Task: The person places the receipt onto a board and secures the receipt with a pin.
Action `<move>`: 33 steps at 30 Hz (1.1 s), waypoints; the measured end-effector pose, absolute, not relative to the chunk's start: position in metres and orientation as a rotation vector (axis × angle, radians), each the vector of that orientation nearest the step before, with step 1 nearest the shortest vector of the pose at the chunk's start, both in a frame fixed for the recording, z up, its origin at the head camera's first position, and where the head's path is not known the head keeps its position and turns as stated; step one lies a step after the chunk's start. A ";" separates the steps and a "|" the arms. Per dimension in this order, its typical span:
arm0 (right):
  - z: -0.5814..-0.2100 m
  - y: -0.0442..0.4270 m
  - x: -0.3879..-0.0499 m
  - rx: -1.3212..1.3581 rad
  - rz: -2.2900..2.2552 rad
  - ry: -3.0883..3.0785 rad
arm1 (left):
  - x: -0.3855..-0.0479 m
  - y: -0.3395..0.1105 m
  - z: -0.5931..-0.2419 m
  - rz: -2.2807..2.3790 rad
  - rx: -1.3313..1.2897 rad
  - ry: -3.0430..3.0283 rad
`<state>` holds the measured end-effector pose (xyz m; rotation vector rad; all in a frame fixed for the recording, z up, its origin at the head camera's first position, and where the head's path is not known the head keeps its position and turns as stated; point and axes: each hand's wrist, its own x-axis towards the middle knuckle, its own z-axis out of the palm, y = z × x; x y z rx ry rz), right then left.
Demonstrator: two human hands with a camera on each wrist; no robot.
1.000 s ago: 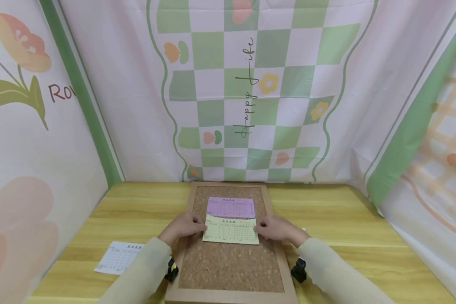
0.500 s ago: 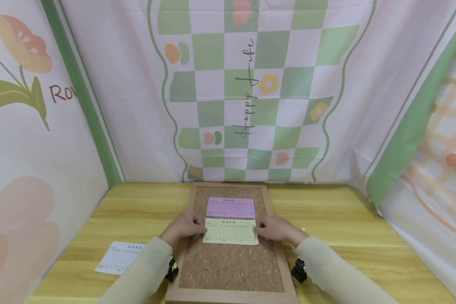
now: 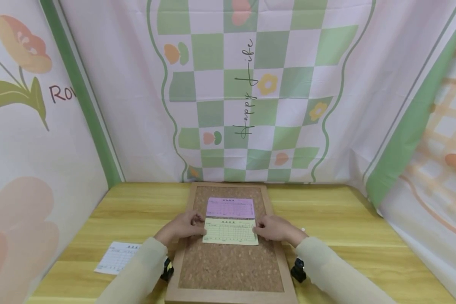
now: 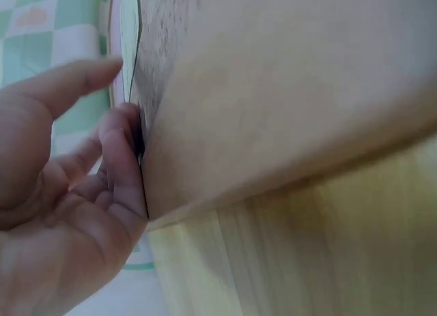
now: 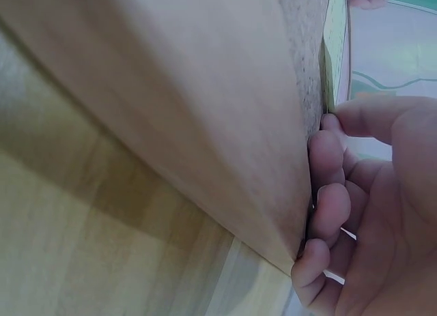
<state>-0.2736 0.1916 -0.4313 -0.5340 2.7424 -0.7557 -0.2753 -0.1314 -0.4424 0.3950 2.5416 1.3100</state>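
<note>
A yellow printed form slip [image 3: 230, 232] lies on a framed cork board [image 3: 232, 270], just below a purple slip [image 3: 230, 207]. At the yellow slip's left edge is my left hand [image 3: 182, 227], its thumb at the paper. In the left wrist view that thumb [image 4: 95, 77] stands apart from the fingers, which rest on the board's frame. My right hand [image 3: 279, 228] pinches the yellow slip's right edge between thumb and index finger, as the right wrist view shows. Its other fingers [image 5: 331, 210] curl against the board's edge.
A white printed slip [image 3: 118, 256] lies on the wooden table [image 3: 327, 211] left of the board, partly hidden by the left sleeve [image 3: 138, 270]. Behind the table hangs a checkered curtain [image 3: 235, 105]. A small white object [image 3: 303, 229] sits beside the right wrist.
The yellow slip's upper edge has flattened and shifted slightly down, off the purple slip. My left hand has moved a little left, its index finger lifting away from the thumb. The right hand stays nearly still.
</note>
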 end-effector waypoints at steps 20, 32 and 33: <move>-0.437 0.193 -0.276 -0.518 -0.778 2.733 | -0.274 -0.138 -0.439 1.172 0.598 2.492; -0.436 0.196 -0.275 -0.491 -0.856 2.696 | -0.273 -0.134 -0.440 1.134 0.556 2.525; -0.436 0.197 -0.275 -0.488 -0.872 2.690 | -0.274 -0.134 -0.440 1.131 0.559 2.524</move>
